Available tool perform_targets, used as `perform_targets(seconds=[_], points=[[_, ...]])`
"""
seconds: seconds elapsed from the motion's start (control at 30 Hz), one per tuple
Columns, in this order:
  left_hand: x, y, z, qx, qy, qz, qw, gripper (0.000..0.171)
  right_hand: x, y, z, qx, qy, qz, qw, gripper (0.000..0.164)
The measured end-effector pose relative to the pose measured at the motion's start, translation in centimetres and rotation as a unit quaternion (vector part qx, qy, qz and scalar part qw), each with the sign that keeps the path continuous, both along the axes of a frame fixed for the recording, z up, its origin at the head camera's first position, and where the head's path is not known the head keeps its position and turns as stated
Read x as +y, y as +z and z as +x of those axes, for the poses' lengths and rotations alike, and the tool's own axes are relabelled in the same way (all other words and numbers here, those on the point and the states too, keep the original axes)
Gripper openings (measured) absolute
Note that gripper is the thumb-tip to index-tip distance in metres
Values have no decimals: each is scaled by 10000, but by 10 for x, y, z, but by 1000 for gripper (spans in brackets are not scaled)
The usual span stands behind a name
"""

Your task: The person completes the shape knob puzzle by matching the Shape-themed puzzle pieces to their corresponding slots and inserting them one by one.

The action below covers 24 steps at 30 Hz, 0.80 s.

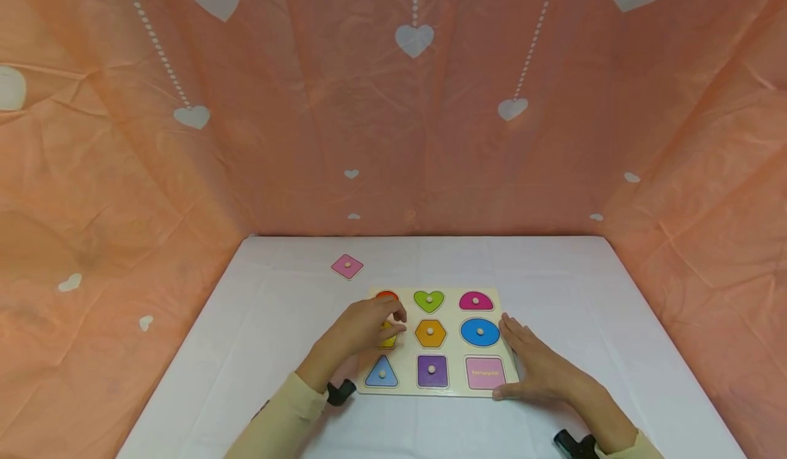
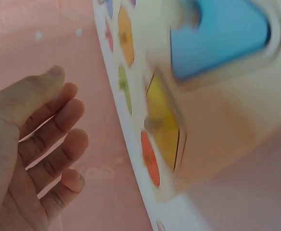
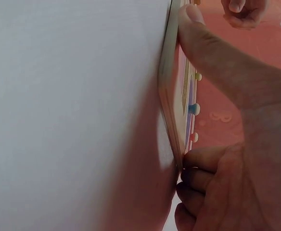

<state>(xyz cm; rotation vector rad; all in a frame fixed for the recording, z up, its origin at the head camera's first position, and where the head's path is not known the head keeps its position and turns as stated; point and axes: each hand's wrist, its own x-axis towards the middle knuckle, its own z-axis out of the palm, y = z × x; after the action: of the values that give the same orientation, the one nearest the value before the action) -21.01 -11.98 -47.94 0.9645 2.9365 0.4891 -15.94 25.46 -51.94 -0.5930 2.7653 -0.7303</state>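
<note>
A pale puzzle board (image 1: pixel 453 353) lies on the table with several knobbed shapes in it. My left hand (image 1: pixel 369 326) hovers over its left side, fingers loosely bent and nothing between them. Beneath it are the yellow piece (image 2: pixel 167 130) and the red piece (image 2: pixel 150 159), both partly covered in the head view. My right hand (image 1: pixel 541 370) touches the board's right edge with extended fingers, its thumb at the near right corner. Beside that thumb, a pink recess (image 1: pixel 486 381) shows a printed word, "Rectangular", and no knob. A pink four-sided knobbed piece (image 1: pixel 340 266) lies beyond the board's far left corner.
White cloth covers the table (image 1: pixel 277 295). Orange-pink sheets (image 1: pixel 393 131) with pale hearts enclose its back and sides. A dark wrist mount (image 1: pixel 341 392) sits by the left wrist, another mount (image 1: pixel 574 444) by the right.
</note>
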Motion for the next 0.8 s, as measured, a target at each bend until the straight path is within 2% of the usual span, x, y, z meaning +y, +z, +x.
perform_targets(seconds=[0.2,0.33,0.63,0.8], points=[[-15,4,-13,-234,424,78,9988,22,0,-1,0,-51,-31,4,10000,138],[-24,5,-21,-415,597,295,9969,22,-1,-2,0,-142,-75,14,9999,138],[-45,-1,-45,-658,1203,497,9893,26,0,-3,-1,-123,-77,35,9999,138],[-60,-6,-57,-672,1358,639,9864,29,0,-4,-2,-116,-63,76,9999,139]])
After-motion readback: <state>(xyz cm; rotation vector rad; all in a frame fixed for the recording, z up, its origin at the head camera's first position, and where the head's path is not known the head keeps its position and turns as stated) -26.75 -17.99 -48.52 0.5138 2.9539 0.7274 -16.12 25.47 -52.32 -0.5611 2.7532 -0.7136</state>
